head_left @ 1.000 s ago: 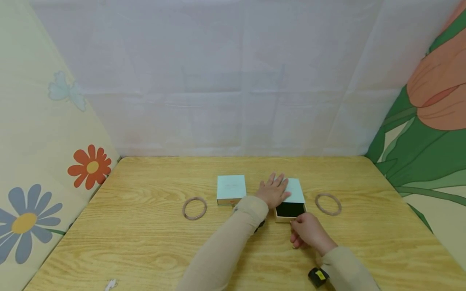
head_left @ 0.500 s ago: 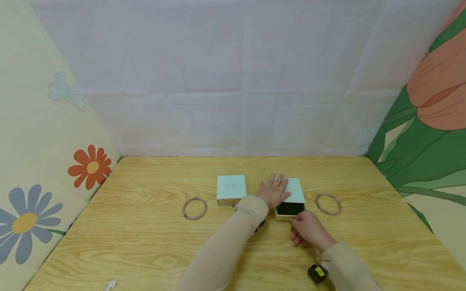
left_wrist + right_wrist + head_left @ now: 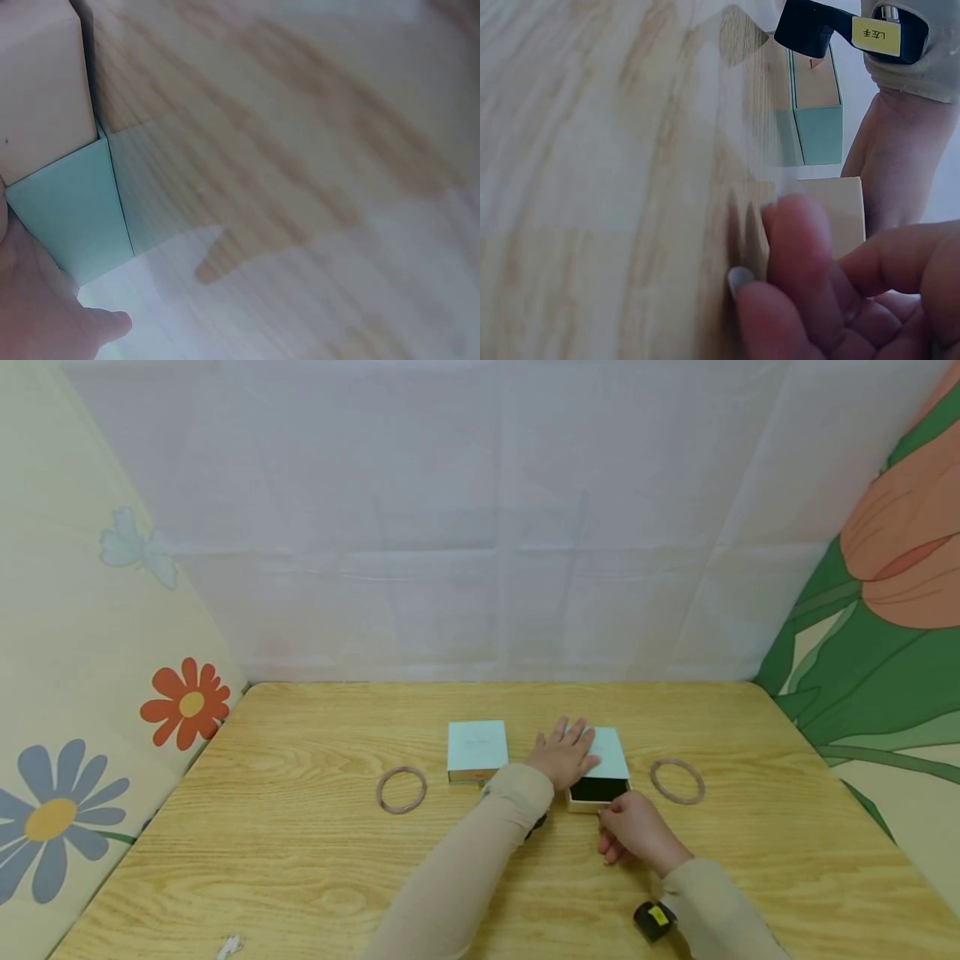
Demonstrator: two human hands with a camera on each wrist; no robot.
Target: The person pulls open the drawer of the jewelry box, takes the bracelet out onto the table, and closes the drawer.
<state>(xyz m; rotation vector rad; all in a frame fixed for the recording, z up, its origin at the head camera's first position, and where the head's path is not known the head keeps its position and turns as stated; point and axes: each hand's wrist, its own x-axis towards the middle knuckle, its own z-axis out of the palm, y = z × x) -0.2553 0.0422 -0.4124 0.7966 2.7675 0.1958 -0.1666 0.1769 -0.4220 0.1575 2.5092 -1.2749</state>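
A mint-green jewelry box (image 3: 615,752) with a cream, black-lined drawer (image 3: 597,790) lies right of centre, the drawer partly out. On its sleeve lid my left hand (image 3: 562,762) rests flat with fingers spread. My right hand (image 3: 633,827) is at the drawer's front, fingers curled and thumb bent in; in the right wrist view it covers part of the cream front (image 3: 832,202). What lies between its thumb and fingertips is hidden. A second mint-green jewelry box (image 3: 477,745), closed, sits to the left. One bangle (image 3: 378,789) lies left of the boxes, another bangle (image 3: 702,785) to the right.
The wooden table (image 3: 300,860) reaches back to a white cloth (image 3: 480,568). Floral panels (image 3: 67,610) flank it. A black wrist camera (image 3: 654,921) with a yellow label hangs by the right sleeve. A small white scrap (image 3: 228,946) lies near the front left.
The drawer has slid slightly farther into its sleeve, and my right hand has shifted a little forward with it. My left hand stays in place on the lid.
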